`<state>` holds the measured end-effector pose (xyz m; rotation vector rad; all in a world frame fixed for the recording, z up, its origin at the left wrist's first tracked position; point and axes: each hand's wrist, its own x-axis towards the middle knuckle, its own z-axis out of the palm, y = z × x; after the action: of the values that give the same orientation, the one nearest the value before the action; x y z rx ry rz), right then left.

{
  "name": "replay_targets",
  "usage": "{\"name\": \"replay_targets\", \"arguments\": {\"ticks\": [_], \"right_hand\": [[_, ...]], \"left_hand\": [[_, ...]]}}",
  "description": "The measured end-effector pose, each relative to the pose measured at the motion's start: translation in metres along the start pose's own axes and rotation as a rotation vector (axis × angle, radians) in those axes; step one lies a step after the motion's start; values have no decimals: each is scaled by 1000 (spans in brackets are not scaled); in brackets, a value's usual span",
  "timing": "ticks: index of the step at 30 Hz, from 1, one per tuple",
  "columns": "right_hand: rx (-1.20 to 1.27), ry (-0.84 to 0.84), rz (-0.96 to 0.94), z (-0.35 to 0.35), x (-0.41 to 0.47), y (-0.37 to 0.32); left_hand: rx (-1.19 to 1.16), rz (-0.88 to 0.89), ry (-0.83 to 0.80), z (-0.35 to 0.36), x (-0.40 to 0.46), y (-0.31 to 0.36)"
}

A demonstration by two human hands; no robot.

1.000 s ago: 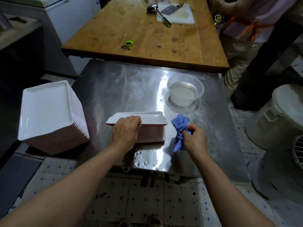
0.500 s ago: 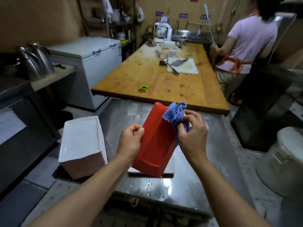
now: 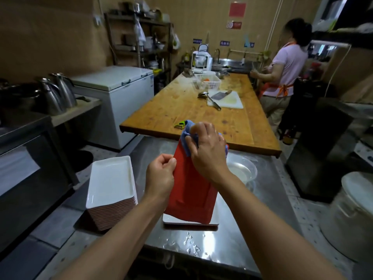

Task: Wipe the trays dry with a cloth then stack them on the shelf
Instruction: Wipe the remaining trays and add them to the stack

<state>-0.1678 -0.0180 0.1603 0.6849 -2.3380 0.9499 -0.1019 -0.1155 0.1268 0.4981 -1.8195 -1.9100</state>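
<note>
A rectangular tray [image 3: 191, 195] is held upright over the steel table [image 3: 232, 243], its red underside facing me. My left hand [image 3: 161, 176] grips its left edge. At the tray's upper end my right hand [image 3: 207, 152] presses a blue cloth [image 3: 186, 136] against the red surface. Below it another tray [image 3: 189, 222] lies flat on the table, white side up. A tall stack of white trays [image 3: 111, 184] with red sides sits to the left on a lower surface.
A clear bowl of water [image 3: 244, 170] stands on the steel table behind the tray. Water drops [image 3: 189, 243] lie near the front edge. Beyond is a wooden table [image 3: 201, 116] with a green peeler [image 3: 180, 125]. A person [image 3: 282, 73] stands far right; a white bucket [image 3: 351, 211] sits right.
I lifted the top tray off the table and tipped it upright, red side toward me. My right hand brought the cloth onto it and slid across its upper end. My view rose.
</note>
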Motion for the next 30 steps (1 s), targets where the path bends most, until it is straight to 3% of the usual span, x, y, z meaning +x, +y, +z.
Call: {"name": "replay_targets", "arguments": {"ticks": [4, 11, 22, 27, 30], "right_hand": [[17, 27, 104, -13, -5, 22], [394, -47, 291, -30, -8, 34], [481, -62, 457, -40, -68, 30], [929, 106, 710, -53, -66, 36], [1145, 130, 847, -60, -56, 46]], "left_hand": [[-99, -33, 46, -5, -5, 6], [-261, -99, 57, 0, -2, 22], [-448, -211, 215, 29, 20, 26], [-547, -245, 203, 47, 15, 25], [-538, -253, 67, 47, 10, 21]]}}
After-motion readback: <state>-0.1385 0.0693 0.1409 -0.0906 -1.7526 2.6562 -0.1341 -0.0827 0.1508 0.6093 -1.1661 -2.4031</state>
